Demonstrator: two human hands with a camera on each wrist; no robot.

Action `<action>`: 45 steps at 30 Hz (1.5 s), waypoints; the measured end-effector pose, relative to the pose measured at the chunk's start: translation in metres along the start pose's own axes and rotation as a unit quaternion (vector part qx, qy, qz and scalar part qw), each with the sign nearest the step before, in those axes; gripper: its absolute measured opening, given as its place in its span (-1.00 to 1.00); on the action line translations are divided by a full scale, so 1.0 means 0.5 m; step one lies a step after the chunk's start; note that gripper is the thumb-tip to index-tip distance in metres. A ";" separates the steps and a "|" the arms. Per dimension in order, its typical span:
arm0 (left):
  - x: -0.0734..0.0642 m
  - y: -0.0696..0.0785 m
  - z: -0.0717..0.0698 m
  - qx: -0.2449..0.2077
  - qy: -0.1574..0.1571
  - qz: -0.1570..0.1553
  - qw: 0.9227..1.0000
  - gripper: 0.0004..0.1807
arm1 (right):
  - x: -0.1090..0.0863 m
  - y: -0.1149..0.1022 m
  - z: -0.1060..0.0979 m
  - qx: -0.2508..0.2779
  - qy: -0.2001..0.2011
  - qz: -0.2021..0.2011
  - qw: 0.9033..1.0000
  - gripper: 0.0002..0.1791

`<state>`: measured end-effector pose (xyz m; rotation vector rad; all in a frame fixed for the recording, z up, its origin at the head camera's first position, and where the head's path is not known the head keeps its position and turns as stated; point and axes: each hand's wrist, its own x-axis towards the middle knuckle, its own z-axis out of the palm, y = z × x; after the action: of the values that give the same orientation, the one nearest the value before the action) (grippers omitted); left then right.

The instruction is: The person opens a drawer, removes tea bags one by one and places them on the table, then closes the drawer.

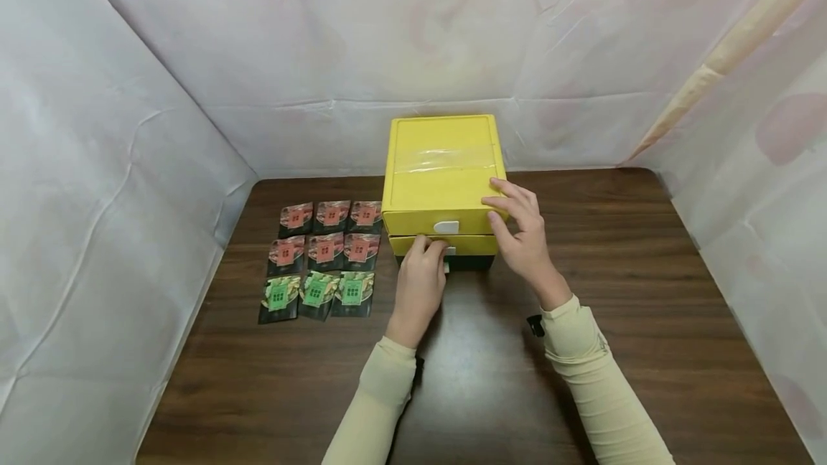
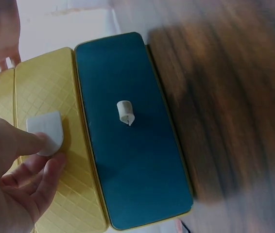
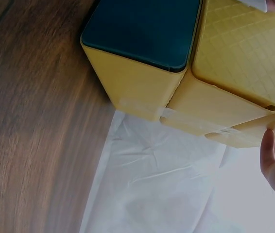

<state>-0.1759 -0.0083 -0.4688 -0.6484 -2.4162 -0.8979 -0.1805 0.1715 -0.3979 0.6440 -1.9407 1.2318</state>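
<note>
We see the left hand pinching the white tab of the middle yellow drawer between thumb and fingers, while the right hand, fingers loosely spread, rests on the right front edge of the yellow cabinet. On the wooden table, we find that drawer above the dark teal bottom drawer. Left of the cabinet we count six red-labelled packets in two rows, with three green-labelled packets in a row nearer us

Brown table: packets, drawer unit
</note>
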 end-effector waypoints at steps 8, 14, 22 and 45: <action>0.018 -0.004 0.009 0.009 0.002 -0.014 1.000 -0.86 | 0.006 -0.002 -0.002 -0.005 0.016 -0.007 1.000 -0.74; 0.001 -0.013 0.013 0.019 0.029 -0.014 0.999 -0.87 | 0.003 -0.002 0.002 -0.003 0.014 -0.006 1.000 -0.73; -0.042 -0.022 0.023 0.043 0.082 -0.024 0.995 -0.88 | -0.002 0.000 0.006 0.003 0.007 -0.003 1.000 -0.74; -0.034 -0.027 0.063 0.121 -0.100 -0.120 0.980 -0.83 | -0.003 0.000 0.004 -0.002 0.006 0.008 1.000 -0.73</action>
<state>-0.1791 0.0002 -0.5061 -0.3762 -2.7730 -0.6372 -0.1800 0.1696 -0.3995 0.6199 -1.9418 1.2385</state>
